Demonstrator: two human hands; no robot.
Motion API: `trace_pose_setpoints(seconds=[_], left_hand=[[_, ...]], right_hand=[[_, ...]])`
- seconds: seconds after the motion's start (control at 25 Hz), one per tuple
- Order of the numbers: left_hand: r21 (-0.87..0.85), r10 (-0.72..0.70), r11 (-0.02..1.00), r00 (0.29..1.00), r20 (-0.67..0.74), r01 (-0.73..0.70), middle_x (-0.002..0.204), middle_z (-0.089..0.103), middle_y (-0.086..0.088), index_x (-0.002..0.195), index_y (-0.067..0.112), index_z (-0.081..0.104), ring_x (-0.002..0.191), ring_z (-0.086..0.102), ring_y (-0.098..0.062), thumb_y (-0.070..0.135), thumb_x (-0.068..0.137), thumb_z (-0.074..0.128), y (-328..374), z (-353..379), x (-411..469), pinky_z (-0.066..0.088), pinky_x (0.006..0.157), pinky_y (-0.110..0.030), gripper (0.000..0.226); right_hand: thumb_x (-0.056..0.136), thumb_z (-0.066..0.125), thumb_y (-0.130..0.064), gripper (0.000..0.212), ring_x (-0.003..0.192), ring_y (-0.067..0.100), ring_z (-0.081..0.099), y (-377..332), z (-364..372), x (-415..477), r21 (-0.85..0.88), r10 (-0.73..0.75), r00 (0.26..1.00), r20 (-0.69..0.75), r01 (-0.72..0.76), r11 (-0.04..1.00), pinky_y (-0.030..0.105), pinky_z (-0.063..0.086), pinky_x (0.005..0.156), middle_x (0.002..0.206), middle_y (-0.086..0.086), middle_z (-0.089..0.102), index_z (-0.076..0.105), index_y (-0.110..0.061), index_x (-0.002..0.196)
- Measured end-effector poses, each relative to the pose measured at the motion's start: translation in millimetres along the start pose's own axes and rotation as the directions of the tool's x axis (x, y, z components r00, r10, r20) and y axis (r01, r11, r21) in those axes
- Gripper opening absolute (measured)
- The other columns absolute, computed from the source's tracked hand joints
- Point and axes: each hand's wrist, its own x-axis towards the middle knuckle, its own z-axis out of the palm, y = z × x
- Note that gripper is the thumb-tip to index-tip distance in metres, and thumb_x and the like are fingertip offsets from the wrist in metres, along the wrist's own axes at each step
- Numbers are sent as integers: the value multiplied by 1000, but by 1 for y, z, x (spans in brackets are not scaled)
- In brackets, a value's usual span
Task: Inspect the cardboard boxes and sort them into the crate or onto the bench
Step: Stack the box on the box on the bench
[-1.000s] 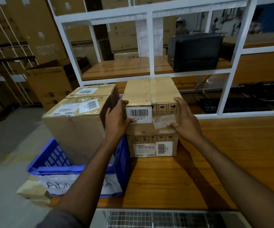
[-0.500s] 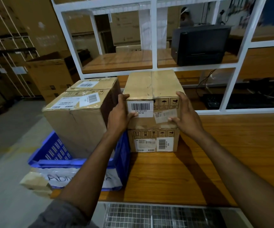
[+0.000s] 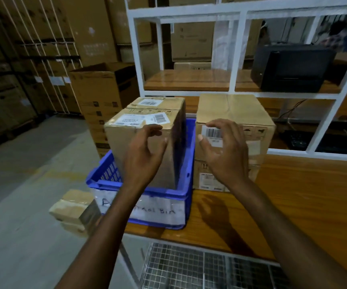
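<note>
Head camera, looking down at a wooden surface (image 3: 304, 201) in a warehouse. A person's two bare hands are raised side by side, and neither grips anything. The left hand (image 3: 143, 157) hangs in front of a tall cardboard box (image 3: 126, 142) that stands upright in a blue crate (image 3: 168, 193) at the left end of the surface. A second box (image 3: 158, 102) stands behind it in the same crate. The right hand (image 3: 226, 159) hangs in front of two stacked boxes on the surface, just right of the crate. The upper box (image 3: 233, 111), with a barcode label on its near face, sits squarely on the lower box (image 3: 207, 177).

The left hand's fingers (image 3: 154, 129) are loosely curled, apart from the thumb, with nothing between them. The right hand's fingers (image 3: 218, 123) are likewise spread and gently bent, thumb held away, empty. Whether any fingertip brushes the box behind it cannot be told from this angle.

Judging by this layout, the sorting stands between boxes: two are in the crate, two on the surface, none in hand. A small box (image 3: 72, 205) sits low beside the crate's front left corner; what carries it is unclear. The next move likely calls for reaching to another box, closing both hands on its opposite sides, and turning it to check labels and faces before choosing crate or surface.
</note>
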Motion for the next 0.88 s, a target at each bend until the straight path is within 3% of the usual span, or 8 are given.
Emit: trace_pose_setpoints(seconds=[0.16,0.28,0.52,0.64,0.76,0.88], left_hand=[[23,-15,1000,998,-64,16,113,73,12,121,27,66,106,68,-3,33,100,71,-46,-87,-21,47,84,-12,23],[37,-54,998,997,-57,56,110,73,13,116,31,66,101,68,-3,33,98,71,-93,-156,-33,49,83,-17,18],[53,-233,971,972,-28,234,107,73,18,112,35,64,105,67,-1,35,97,73,-194,-271,-53,52,83,-29,17],[24,-350,936,936,-50,351,105,73,19,112,32,65,105,68,-1,31,96,75,-248,-307,-58,53,82,-30,18],[-43,-479,878,874,-79,478,103,74,16,109,31,66,102,70,-1,24,94,76,-307,-330,-59,55,85,-35,20],[-120,-583,811,808,-88,572,104,75,12,111,28,67,101,71,-5,19,94,77,-373,-344,-52,57,89,-36,22]], right_hand=[[95,73,-31,27,106,2,53,-91,46,-21,136,-30,997,75,20,990,10,41,89,113,-3,66,65,-17,116],[95,74,-26,23,101,5,60,-159,94,-39,247,-7,994,108,-20,969,25,52,83,109,-8,66,65,-20,116],[98,65,-21,21,93,1,62,-258,197,-80,358,84,957,277,-184,915,26,55,75,106,-11,66,63,-23,119],[98,62,-13,26,95,0,61,-290,253,-95,375,87,917,389,-244,894,20,51,72,107,-11,65,61,-24,122],[98,58,-9,32,95,6,62,-311,316,-104,370,58,879,473,-257,893,31,56,77,110,-11,65,58,-25,125],[99,54,-7,34,98,7,60,-320,395,-110,348,99,847,522,-317,882,34,54,82,113,-11,63,56,-25,128]])
